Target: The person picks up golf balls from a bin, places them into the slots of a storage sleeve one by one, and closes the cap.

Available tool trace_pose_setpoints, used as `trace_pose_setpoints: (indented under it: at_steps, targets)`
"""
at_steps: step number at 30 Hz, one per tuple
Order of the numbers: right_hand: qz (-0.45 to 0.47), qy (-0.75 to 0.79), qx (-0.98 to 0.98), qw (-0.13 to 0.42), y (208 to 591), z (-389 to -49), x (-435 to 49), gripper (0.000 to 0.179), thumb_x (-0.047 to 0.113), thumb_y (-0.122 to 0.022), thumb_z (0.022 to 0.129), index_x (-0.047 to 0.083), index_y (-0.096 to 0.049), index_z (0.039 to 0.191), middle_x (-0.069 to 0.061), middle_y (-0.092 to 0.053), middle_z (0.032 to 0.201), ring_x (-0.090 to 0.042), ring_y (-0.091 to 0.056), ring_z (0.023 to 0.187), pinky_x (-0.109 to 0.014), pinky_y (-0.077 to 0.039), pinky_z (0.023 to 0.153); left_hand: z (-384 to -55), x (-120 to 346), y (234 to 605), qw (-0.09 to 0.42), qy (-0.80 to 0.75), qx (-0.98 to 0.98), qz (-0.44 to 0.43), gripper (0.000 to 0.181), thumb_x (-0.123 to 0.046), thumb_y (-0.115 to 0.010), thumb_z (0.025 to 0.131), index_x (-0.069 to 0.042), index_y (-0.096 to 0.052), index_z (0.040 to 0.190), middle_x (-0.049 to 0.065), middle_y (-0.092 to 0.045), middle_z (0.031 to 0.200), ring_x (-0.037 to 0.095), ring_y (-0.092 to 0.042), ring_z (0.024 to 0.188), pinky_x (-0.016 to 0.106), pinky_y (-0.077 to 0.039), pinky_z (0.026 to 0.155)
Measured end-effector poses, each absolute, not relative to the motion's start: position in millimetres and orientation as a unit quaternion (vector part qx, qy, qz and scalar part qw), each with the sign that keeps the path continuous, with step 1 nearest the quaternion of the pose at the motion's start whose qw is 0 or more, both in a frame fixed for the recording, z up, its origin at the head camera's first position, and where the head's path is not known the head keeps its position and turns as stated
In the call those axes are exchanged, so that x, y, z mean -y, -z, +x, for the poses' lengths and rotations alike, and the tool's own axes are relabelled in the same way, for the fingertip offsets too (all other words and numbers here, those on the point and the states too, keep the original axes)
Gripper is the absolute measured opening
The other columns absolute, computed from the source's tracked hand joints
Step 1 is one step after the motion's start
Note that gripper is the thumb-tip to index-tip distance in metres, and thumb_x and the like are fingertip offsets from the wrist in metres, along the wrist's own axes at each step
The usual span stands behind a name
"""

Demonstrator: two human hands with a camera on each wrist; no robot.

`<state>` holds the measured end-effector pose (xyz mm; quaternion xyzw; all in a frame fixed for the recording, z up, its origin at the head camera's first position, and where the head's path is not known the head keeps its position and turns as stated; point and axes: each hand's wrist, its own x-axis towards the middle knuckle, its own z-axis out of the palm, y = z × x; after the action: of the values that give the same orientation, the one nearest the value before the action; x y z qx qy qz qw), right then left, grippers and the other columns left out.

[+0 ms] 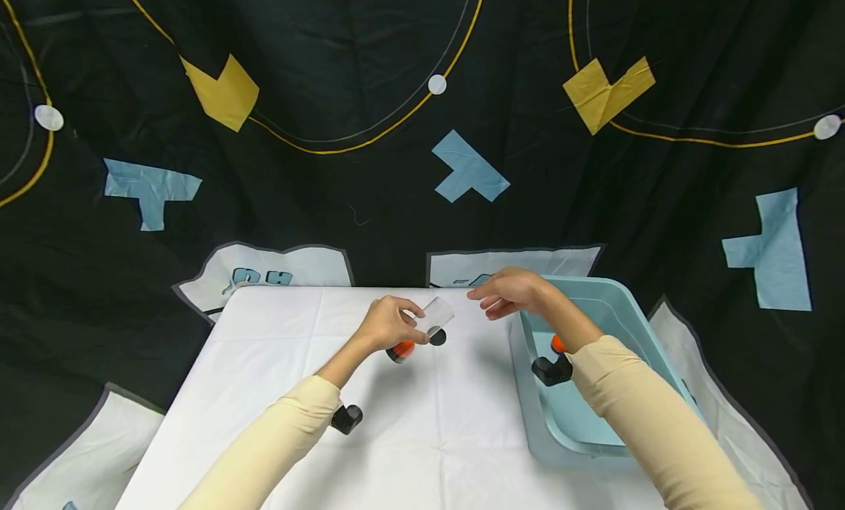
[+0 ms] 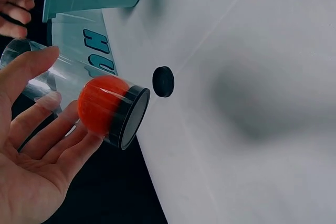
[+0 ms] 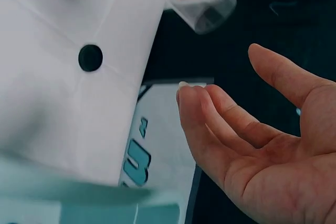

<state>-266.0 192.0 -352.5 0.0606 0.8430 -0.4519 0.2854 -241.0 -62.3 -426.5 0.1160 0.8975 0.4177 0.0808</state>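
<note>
My left hand (image 1: pixel 386 323) grips a clear plastic tube (image 1: pixel 437 315) around its middle, tilted above the white table. An orange ball (image 2: pixel 97 106) sits inside, against the black cap (image 2: pixel 128 117) on the tube's lower end. The far end looks uncapped and points toward my right hand (image 1: pixel 513 290). That hand hovers by the bin's near-left corner at the back, its fingers relaxed and thumb apart, with nothing in it. A loose round black cap (image 1: pixel 437 337) lies on the table beneath the tube, also seen in both wrist views.
A light blue bin (image 1: pixel 561 455) stands at the right of the white-covered table (image 1: pixel 277 348). Inside it is an orange object (image 1: pixel 557 343), partly hidden by the right forearm. A black curtain (image 1: pixel 370 216) with taped shapes hangs behind the table.
</note>
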Motion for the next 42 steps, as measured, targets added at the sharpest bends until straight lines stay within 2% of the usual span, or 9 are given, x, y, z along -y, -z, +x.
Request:
trace_pose_setpoints:
  at_steps: [8,13,18,23,33,39,42]
  targets:
    - [0.079,0.452,-0.846,0.271,348.7,-267.7,-231.7,0.060,0.032,-0.068,0.097,-0.006,-0.050,0.140,-0.026,-0.053,0.142,-0.034,-0.063,0.117,-0.041,-0.052,0.103,-241.9,70.8,430.3,0.080,-0.417,-0.898,0.115,0.041,-0.021,-0.093,0.066,-0.009,-0.078,0.102,0.010,-0.078,0.092,0.017,-0.072,0.086,0.031,-0.058,0.072]
    - [0.088,0.446,-0.850,0.266,350.0,-264.4,-260.1,0.069,0.035,-0.066,0.098,-0.008,-0.040,0.147,-0.029,-0.047,0.149,-0.039,-0.059,0.127,-0.044,-0.050,0.106,-242.4,73.3,431.6,0.079,-0.416,-0.899,0.112,0.039,-0.020,-0.093,0.067,-0.010,-0.079,0.101,0.007,-0.078,0.089,0.017,-0.072,0.084,0.031,-0.057,0.072]
    - [0.108,0.443,-0.847,0.274,356.9,-260.2,-285.4,0.075,0.036,-0.064,0.099,-0.010,-0.033,0.150,-0.031,-0.048,0.147,-0.034,-0.065,0.117,-0.044,-0.049,0.107,-241.8,75.9,432.5,0.075,-0.413,-0.901,0.111,0.037,-0.019,-0.094,0.066,-0.011,-0.079,0.099,0.007,-0.078,0.088,0.017,-0.072,0.083,0.031,-0.057,0.072]
    - [0.127,0.451,-0.837,0.284,369.9,-257.1,-303.3,0.072,0.037,-0.062,0.100,-0.009,-0.036,0.148,-0.029,-0.053,0.140,-0.028,-0.067,0.108,-0.044,-0.049,0.107,-242.1,77.9,431.8,0.073,-0.410,-0.903,0.108,0.036,-0.019,-0.094,0.066,-0.012,-0.079,0.098,0.007,-0.078,0.087,0.017,-0.072,0.082,0.030,-0.057,0.071]
    - [0.180,0.476,-0.817,0.273,406.2,-249.8,-327.6,0.070,0.034,-0.061,0.101,-0.011,-0.034,0.148,-0.035,-0.040,0.148,-0.040,-0.060,0.121,-0.046,-0.049,0.106,-242.6,80.9,434.0,0.072,-0.421,-0.899,0.099,0.036,-0.018,-0.093,0.066,-0.012,-0.079,0.099,0.006,-0.077,0.087,0.016,-0.073,0.082,0.028,-0.058,0.069]
    - [0.189,0.478,-0.816,0.265,420.3,-246.4,-342.5,0.065,0.030,-0.058,0.102,-0.012,-0.037,0.147,-0.035,-0.043,0.145,-0.029,-0.067,0.102,-0.043,-0.055,0.099,-241.6,82.9,434.9,0.075,-0.421,-0.899,0.098,0.036,-0.018,-0.093,0.067,-0.011,-0.079,0.100,0.008,-0.078,0.089,0.017,-0.073,0.083,0.029,-0.059,0.070]
    - [0.199,0.482,-0.811,0.265,425.7,-247.6,-346.3,0.060,0.026,-0.058,0.102,-0.013,-0.040,0.145,-0.035,-0.047,0.140,-0.029,-0.067,0.101,-0.042,-0.055,0.098,-241.8,83.5,435.1,0.073,-0.420,-0.899,0.096,0.037,-0.018,-0.093,0.067,-0.010,-0.079,0.100,0.009,-0.078,0.090,0.017,-0.072,0.083,0.030,-0.058,0.070]
